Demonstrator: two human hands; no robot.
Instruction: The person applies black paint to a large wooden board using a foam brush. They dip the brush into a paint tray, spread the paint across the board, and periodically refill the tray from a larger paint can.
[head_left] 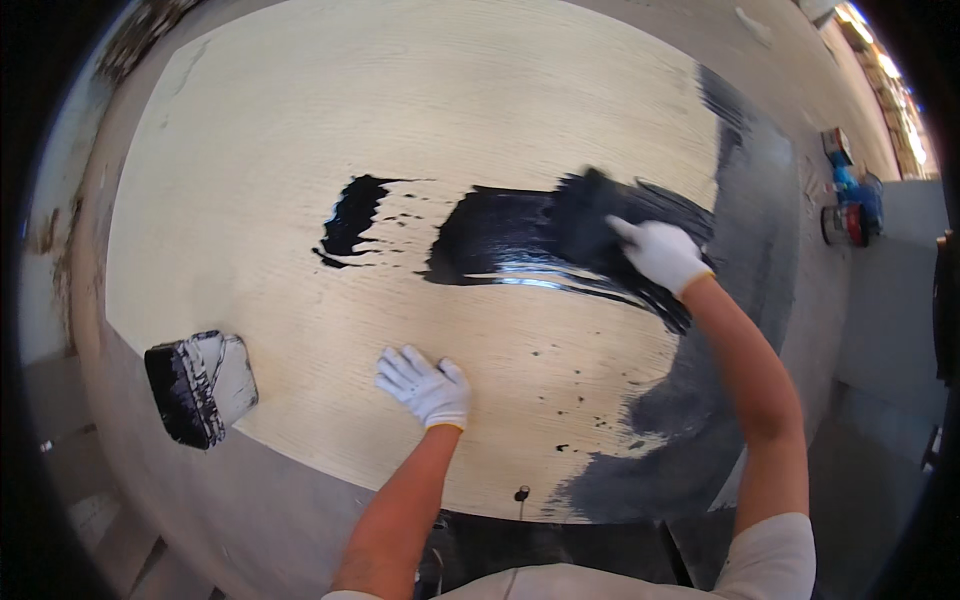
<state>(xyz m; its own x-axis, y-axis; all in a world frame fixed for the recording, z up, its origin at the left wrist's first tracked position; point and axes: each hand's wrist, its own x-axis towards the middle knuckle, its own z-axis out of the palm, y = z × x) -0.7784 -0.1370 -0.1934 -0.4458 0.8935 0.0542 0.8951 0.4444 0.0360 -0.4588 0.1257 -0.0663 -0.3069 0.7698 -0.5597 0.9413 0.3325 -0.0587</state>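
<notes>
Spreading tool [583,220], dark and blurred, sits just left of the right hand [662,252] gripping it, over black paint [490,232]; probably light but slippery, best held by its hand-side edge. The left hand [425,387] rests flat, fingers extended, on the board [350,90].

Bright upper-right light [916,147], grey panel [897,290]

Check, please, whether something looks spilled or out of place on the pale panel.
Yes: small black paint spatters dot the bare part of the pale, wood-grained flat panel, nearer the person than the broad, glossy black paint patch. They look like stray drips, being scattered and separate from that patch.
</notes>
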